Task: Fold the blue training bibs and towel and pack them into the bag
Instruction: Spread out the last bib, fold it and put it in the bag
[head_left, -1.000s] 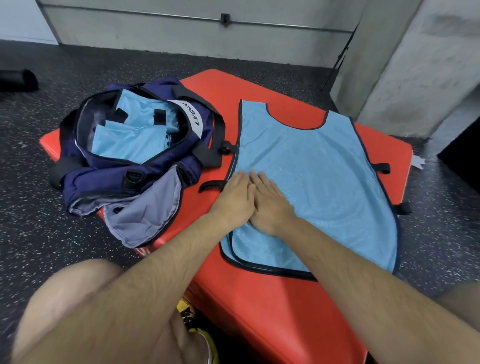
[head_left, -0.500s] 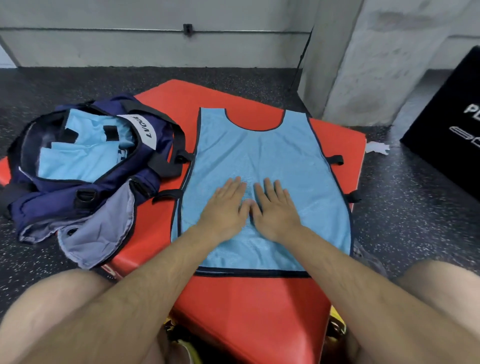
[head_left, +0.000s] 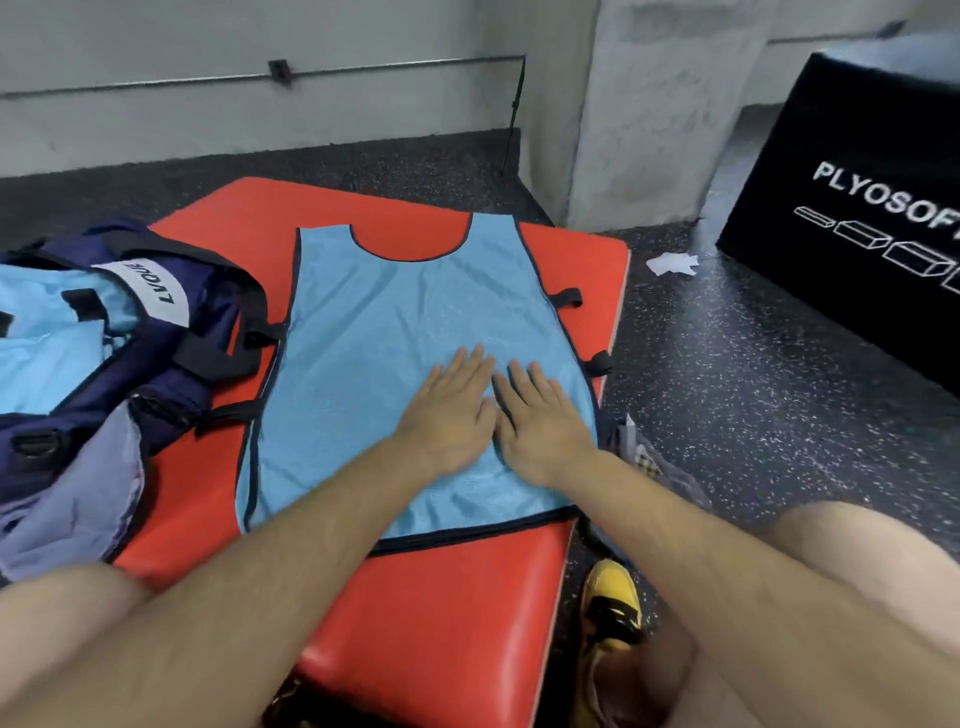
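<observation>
A blue bib (head_left: 395, 332) lies flat and unfolded in the middle of the frame on a red pad (head_left: 441, 623), with its neck opening toward the top of the frame. The left grip (head_left: 447, 421) and the right grip (head_left: 540, 426) are bare hands. Both rest palm down on the lower right part of the bib, side by side and almost touching, with the fingers straight and a little spread, holding nothing. At the left of the frame a navy bag (head_left: 218, 306) lies open on the pad, touching the bib's left edge, with more blue cloth (head_left: 47, 353) inside it. At the upper right a black box (head_left: 857, 218) stands on the speckled floor (head_left: 753, 389), and a white paper scrap (head_left: 670, 264) lies near it.
</observation>
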